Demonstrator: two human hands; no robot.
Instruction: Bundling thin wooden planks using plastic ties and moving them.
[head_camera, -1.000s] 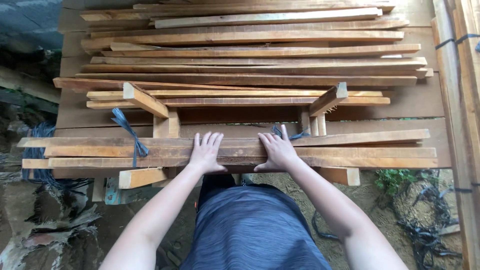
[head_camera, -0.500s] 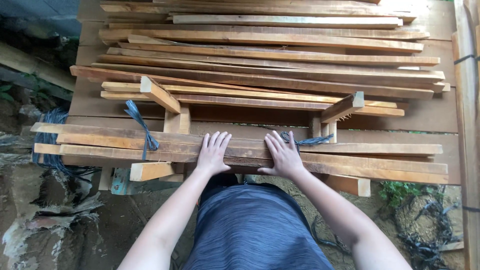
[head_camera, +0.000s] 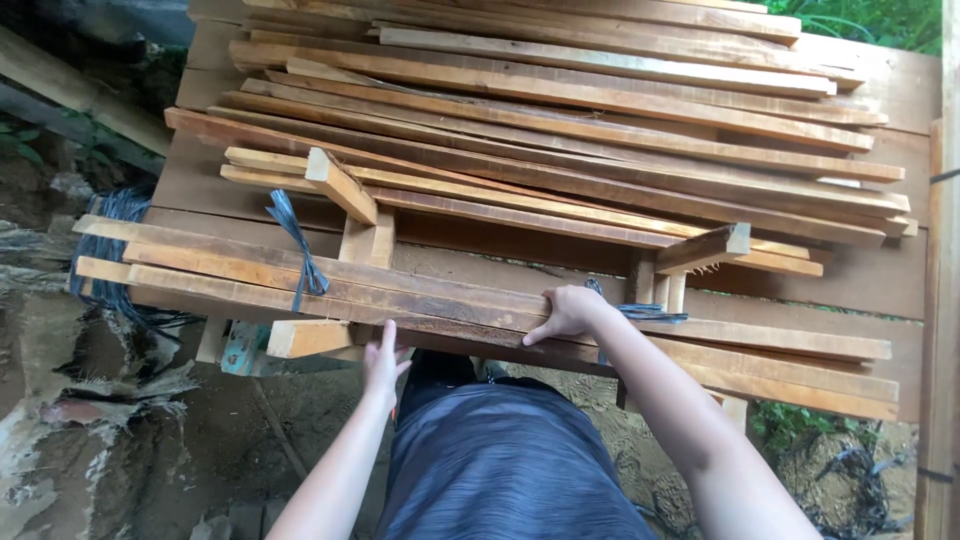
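Observation:
A bundle of long wooden slats (head_camera: 260, 275) lies crosswise on a wooden frame in front of me, tied near its left end with a dark plastic strap (head_camera: 296, 245). My right hand (head_camera: 566, 312) lies on top of the bundle near its middle, fingers curled over the slats beside a second dark strap (head_camera: 640, 313). My left hand (head_camera: 381, 362) is at the bundle's near lower edge, fingers up against the underside; whether it grips anything I cannot tell. My body in a grey-blue garment (head_camera: 500, 460) stands close against the frame.
A large loose pile of longer slats (head_camera: 560, 110) lies behind on a board table. Two short angled wooden uprights (head_camera: 342, 186) (head_camera: 703, 247) stand between the pile and the bundle. Dark strapping coils (head_camera: 110, 270) lie at the left, and dirt ground below.
My left hand has slid off the top of the bundle down to its near underside. My right hand has curled over the slats. The view has tilted and shifted right.

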